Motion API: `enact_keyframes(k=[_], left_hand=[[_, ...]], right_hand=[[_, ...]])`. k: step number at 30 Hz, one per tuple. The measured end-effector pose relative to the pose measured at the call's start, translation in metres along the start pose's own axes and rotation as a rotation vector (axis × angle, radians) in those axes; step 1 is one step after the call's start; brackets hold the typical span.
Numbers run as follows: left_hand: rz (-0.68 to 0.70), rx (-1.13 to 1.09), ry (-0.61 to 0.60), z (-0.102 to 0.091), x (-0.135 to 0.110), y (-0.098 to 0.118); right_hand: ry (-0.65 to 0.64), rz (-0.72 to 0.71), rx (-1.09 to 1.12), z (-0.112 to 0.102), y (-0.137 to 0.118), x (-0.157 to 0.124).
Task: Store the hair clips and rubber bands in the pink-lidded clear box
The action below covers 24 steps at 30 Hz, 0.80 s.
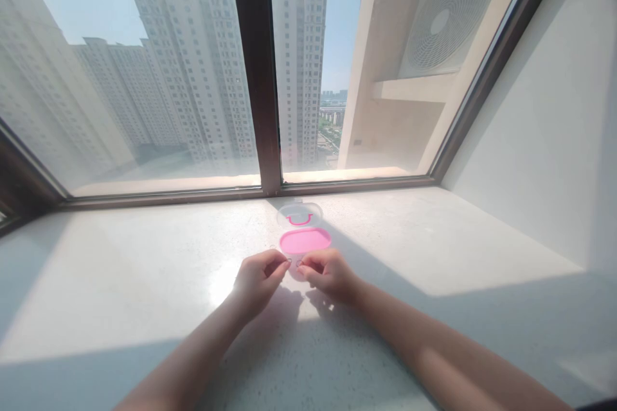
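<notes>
In the head view, my left hand (264,275) is closed in a pinch, with a tiny dark curved piece (290,261) showing at its fingertips. My right hand (331,275), facing it a short gap away, pinches a small thin ring (299,263) between thumb and forefinger. Both hands are held just in front of a small pink oval box (305,241), partly covering its front wall. Behind the box lies its clear lid (314,210), tipped back, with a bright pink handle (299,222). The pinched pieces are too small to identify further.
A white speckled windowsill (144,282) spreads under everything, crossed by sunlight and shadow. A dark window frame (255,64) rises behind the box. To the right stands a white wall (540,141). Tall buildings (193,58) and an air-conditioner fan (441,19) are outside the glass.
</notes>
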State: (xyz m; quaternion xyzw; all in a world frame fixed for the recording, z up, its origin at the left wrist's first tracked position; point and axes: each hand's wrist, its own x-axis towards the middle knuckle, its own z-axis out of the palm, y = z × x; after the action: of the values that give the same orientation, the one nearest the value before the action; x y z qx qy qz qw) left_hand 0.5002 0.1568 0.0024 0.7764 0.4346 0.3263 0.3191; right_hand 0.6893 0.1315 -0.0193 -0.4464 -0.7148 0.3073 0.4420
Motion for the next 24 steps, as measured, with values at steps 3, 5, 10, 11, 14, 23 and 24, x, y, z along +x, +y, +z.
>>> enact_keyframes(k=[3,5,10,11,14,23,24], left_hand=[[0.007,-0.028,0.007,0.000,0.001,0.000],[0.018,-0.039,-0.001,0.000,0.000,-0.001],[0.058,-0.035,-0.027,0.004,-0.002,-0.001],[0.064,-0.032,-0.027,0.004,-0.003,-0.001],[0.070,-0.018,-0.013,0.003,-0.002,-0.002],[0.178,0.151,0.020,-0.006,-0.001,-0.010],[0.188,0.167,0.021,-0.007,-0.001,-0.011]], right_hand=[[0.014,0.004,-0.012,0.000,0.000,0.000],[0.018,0.017,-0.007,-0.001,-0.001,-0.001],[0.019,0.037,0.028,-0.002,-0.002,-0.004],[0.020,0.040,0.036,-0.003,-0.002,-0.004],[0.028,0.046,0.062,-0.004,-0.002,-0.005],[0.026,0.049,0.058,-0.006,0.001,-0.005],[0.039,0.046,0.041,-0.007,0.002,-0.004]])
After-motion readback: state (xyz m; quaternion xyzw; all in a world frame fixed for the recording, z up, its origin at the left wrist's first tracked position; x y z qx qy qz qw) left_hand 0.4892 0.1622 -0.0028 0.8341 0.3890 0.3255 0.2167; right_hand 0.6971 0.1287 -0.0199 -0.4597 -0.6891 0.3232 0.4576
